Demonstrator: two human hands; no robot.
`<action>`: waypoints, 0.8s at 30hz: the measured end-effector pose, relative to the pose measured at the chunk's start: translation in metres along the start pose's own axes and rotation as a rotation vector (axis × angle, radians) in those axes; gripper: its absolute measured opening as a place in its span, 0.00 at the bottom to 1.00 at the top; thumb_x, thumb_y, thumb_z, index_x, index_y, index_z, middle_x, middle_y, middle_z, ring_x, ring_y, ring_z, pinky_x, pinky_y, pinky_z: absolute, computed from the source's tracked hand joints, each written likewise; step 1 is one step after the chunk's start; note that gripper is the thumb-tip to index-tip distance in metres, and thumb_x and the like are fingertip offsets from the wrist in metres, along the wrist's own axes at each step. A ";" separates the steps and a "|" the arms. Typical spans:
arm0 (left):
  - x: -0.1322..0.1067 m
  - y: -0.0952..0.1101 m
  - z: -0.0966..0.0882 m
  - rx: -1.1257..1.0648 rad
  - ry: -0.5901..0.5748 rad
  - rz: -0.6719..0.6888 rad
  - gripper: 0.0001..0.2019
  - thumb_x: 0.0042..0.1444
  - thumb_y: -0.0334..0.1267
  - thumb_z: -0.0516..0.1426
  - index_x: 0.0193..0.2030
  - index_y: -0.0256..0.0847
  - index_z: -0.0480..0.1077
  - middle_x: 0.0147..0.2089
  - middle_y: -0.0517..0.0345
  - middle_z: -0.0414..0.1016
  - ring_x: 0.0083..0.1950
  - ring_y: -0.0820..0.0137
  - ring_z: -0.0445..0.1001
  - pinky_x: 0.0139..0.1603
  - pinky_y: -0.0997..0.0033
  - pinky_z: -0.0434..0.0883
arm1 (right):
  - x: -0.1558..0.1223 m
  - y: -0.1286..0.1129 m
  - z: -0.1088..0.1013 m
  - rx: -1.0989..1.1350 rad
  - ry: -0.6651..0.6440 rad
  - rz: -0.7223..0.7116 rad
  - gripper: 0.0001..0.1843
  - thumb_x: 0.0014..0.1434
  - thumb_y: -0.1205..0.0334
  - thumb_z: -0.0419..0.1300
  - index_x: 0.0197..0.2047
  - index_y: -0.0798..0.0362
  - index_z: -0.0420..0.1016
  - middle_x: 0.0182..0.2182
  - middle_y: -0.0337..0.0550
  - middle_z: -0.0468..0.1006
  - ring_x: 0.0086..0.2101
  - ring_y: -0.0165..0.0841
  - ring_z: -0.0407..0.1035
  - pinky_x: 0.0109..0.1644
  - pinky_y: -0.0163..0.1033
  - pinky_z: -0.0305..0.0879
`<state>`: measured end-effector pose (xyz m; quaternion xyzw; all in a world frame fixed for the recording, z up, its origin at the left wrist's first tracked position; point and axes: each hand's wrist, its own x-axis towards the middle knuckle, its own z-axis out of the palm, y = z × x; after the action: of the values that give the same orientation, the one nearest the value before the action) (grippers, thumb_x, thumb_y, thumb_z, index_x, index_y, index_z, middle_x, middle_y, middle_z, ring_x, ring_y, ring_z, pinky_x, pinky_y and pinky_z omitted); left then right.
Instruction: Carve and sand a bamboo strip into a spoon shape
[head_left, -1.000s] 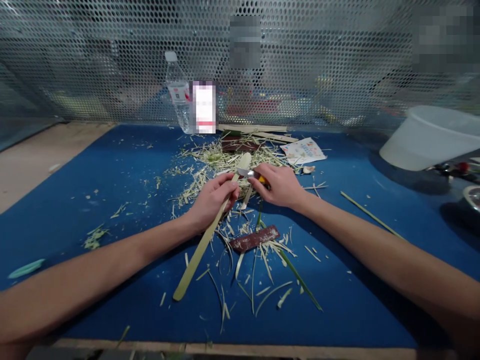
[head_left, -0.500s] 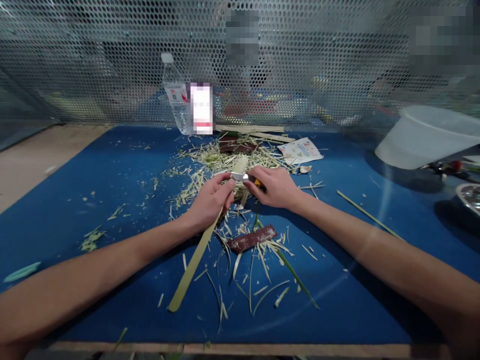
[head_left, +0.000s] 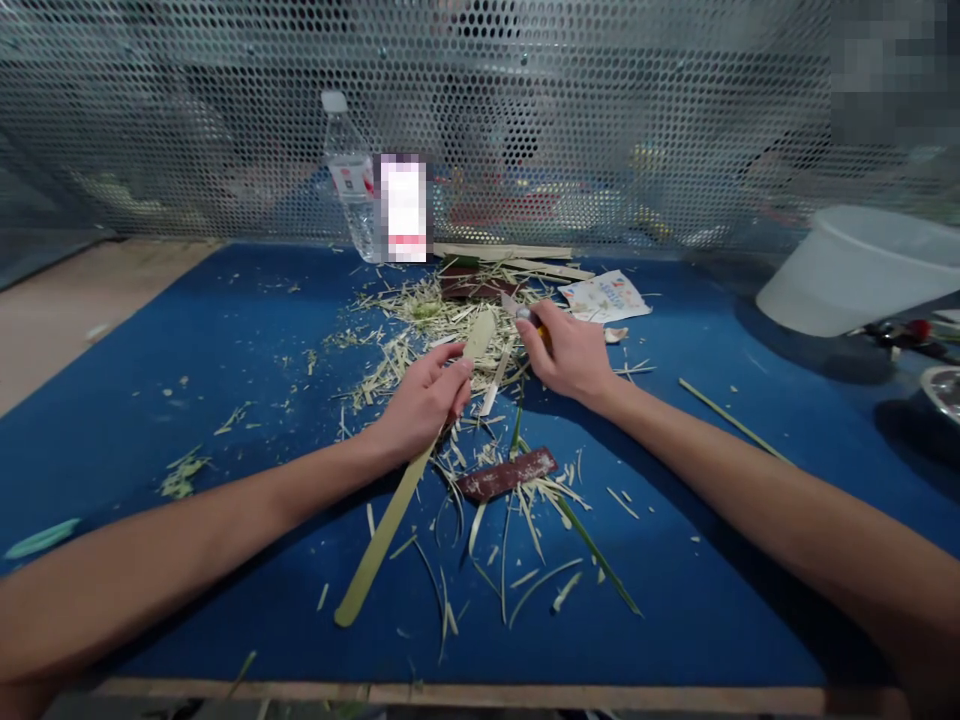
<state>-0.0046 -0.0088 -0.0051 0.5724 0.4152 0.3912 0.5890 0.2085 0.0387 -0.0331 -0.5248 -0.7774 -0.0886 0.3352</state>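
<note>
At the far left of the blue-topped table (head_left: 225,610) lies a slim turquoise object (head_left: 40,538), just beyond the left forearm, with a small clump of green shavings (head_left: 184,475) further in. Towards the back, a clear plastic bottle (head_left: 351,185) with a white cap leans slightly, and right beside it stands a bright, blurred screen (head_left: 403,210), both in front of the perforated metal panel (head_left: 255,130). The left hand (head_left: 426,400) grasps a long, flat, pale green strip (head_left: 381,540), thumb on top and fingers curled round it. The strip slants through that hand: its longer part runs down towards the near edge, left of the hand, while the shorter end sticks out past the fingertips, pointing away from the person and over a loose pile of shavings (head_left: 409,345). Within the pile, at the back, sits a dark reddish-brown piece (head_left: 480,288); a second flat brown piece (head_left: 508,474) lies nearer, between the forearms, among thin curls. Right of the strip's far end, the right hand (head_left: 574,352) is closed round a knife (head_left: 523,314) with some yellow on its handle, its blade angled up and left, just beside the strip with a gap showing between. Beyond that hand lies a printed white packet (head_left: 606,297), then a thin green stick (head_left: 735,420), a translucent white tub (head_left: 855,270) and, at the right edge, part of a metal bowl (head_left: 945,388).
</note>
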 end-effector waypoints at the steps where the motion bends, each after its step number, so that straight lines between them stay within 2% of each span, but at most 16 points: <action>1: 0.001 0.000 0.000 -0.012 0.007 -0.004 0.13 0.67 0.38 0.52 0.54 0.35 0.67 0.16 0.70 0.59 0.17 0.77 0.53 0.19 0.72 0.51 | -0.001 -0.002 0.000 0.013 0.018 -0.021 0.20 0.71 0.48 0.44 0.45 0.52 0.71 0.33 0.44 0.80 0.31 0.35 0.72 0.30 0.39 0.52; 4: 0.002 0.001 -0.001 -0.053 0.009 -0.013 0.07 0.67 0.37 0.51 0.48 0.38 0.66 0.16 0.70 0.61 0.17 0.78 0.54 0.19 0.73 0.51 | -0.004 -0.011 -0.002 0.029 0.012 -0.202 0.19 0.72 0.52 0.45 0.51 0.54 0.70 0.37 0.46 0.81 0.33 0.34 0.73 0.33 0.38 0.57; 6: 0.002 0.002 -0.001 -0.082 0.018 -0.020 0.04 0.67 0.35 0.51 0.45 0.39 0.64 0.17 0.70 0.61 0.17 0.78 0.54 0.19 0.73 0.52 | -0.005 -0.017 -0.001 0.009 -0.029 -0.345 0.18 0.72 0.54 0.45 0.52 0.55 0.71 0.38 0.47 0.80 0.35 0.34 0.72 0.35 0.38 0.59; 8: 0.002 0.002 0.000 -0.105 0.032 -0.020 0.03 0.67 0.34 0.50 0.43 0.40 0.63 0.16 0.70 0.61 0.17 0.78 0.54 0.19 0.74 0.53 | -0.006 -0.021 0.000 -0.014 -0.071 -0.413 0.18 0.72 0.55 0.45 0.50 0.55 0.71 0.38 0.48 0.80 0.36 0.34 0.72 0.35 0.38 0.58; 17: 0.000 -0.001 0.000 -0.084 -0.010 0.038 0.03 0.68 0.35 0.49 0.43 0.41 0.63 0.16 0.71 0.57 0.19 0.76 0.53 0.22 0.73 0.54 | -0.008 -0.023 0.000 -0.027 -0.117 -0.355 0.19 0.72 0.54 0.45 0.50 0.55 0.72 0.39 0.47 0.80 0.30 0.32 0.69 0.31 0.39 0.51; 24: -0.002 0.000 0.003 -0.111 -0.014 0.032 0.07 0.68 0.36 0.50 0.36 0.42 0.61 0.18 0.70 0.56 0.19 0.77 0.52 0.23 0.71 0.54 | -0.007 -0.026 -0.001 -0.062 -0.091 -0.274 0.20 0.72 0.51 0.46 0.49 0.53 0.74 0.38 0.46 0.81 0.32 0.33 0.71 0.32 0.40 0.52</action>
<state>-0.0023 -0.0115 -0.0055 0.5481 0.3796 0.4191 0.6164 0.1876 0.0215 -0.0314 -0.4274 -0.8530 -0.1335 0.2682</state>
